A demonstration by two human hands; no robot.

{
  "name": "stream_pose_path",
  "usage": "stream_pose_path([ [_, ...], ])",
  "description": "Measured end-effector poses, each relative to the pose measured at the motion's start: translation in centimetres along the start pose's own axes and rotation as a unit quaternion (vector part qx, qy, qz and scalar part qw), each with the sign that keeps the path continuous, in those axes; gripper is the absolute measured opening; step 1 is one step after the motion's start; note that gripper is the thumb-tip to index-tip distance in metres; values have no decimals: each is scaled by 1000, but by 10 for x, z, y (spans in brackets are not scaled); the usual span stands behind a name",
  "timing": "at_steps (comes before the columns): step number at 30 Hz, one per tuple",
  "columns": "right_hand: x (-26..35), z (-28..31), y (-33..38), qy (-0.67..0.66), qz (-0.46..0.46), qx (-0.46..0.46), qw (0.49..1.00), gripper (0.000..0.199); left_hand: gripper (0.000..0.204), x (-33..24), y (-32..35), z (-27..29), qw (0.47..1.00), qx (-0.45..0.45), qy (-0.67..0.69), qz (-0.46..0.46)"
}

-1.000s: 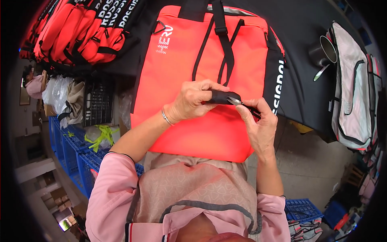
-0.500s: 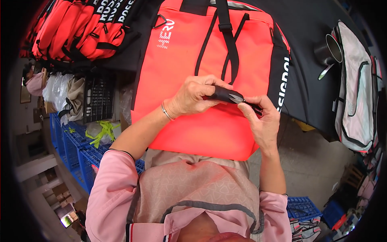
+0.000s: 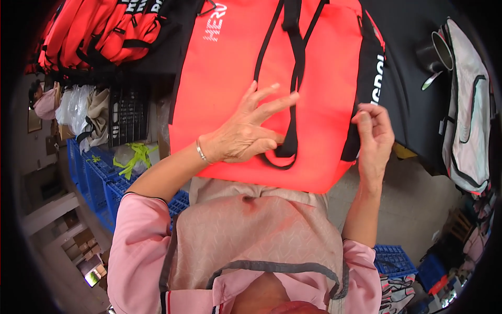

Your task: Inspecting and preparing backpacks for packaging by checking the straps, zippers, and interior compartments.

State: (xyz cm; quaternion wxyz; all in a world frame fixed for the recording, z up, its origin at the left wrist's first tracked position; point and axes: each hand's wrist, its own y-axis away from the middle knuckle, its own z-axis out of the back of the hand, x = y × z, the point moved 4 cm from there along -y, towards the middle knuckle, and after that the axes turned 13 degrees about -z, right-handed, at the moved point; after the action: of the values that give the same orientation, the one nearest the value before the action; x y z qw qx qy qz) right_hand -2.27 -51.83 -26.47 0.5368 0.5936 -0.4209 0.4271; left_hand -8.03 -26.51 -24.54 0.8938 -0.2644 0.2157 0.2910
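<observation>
A large red and black bag (image 3: 225, 94) lies before me on the black-covered table, its near edge by my apron. Black straps (image 3: 294, 63) run down its front and end in a loop near the lower middle. Over the bag, my left hand (image 3: 246, 131) is open with its fingers spread, thumb and lower fingers close by the strap loop; I cannot tell whether they touch it. At the bag's right edge, beside the black side panel (image 3: 361, 94), my right hand (image 3: 375, 135) is raised with its fingers curled in. Whatever it holds is hidden.
Red bags (image 3: 99, 36) are piled at the far left. On the right, a metal cup (image 3: 436, 52) stands by a small pale-bladed tool (image 3: 431, 80) and a grey-white bag (image 3: 465, 115). Blue crates (image 3: 97, 180) and a black crate (image 3: 128, 118) stand at left. Another person (image 3: 46, 102) is farther off.
My hands have parted; the left has let go of the black strap piece and spread its fingers. My right hand, which had small thread snips by the strap, has moved right.
</observation>
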Motion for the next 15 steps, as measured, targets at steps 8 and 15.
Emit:
stream_pose_path([
  [8, -8, -17, 30, 25, -57, 18, 998, 23, 46, -23, 37, 1, 910, -115, 66, 393],
  [15, -7, -54, 49, 80, -82, 79, 990, 36, 43, -6, 35, -25, 840, -132, 316, 421],
])
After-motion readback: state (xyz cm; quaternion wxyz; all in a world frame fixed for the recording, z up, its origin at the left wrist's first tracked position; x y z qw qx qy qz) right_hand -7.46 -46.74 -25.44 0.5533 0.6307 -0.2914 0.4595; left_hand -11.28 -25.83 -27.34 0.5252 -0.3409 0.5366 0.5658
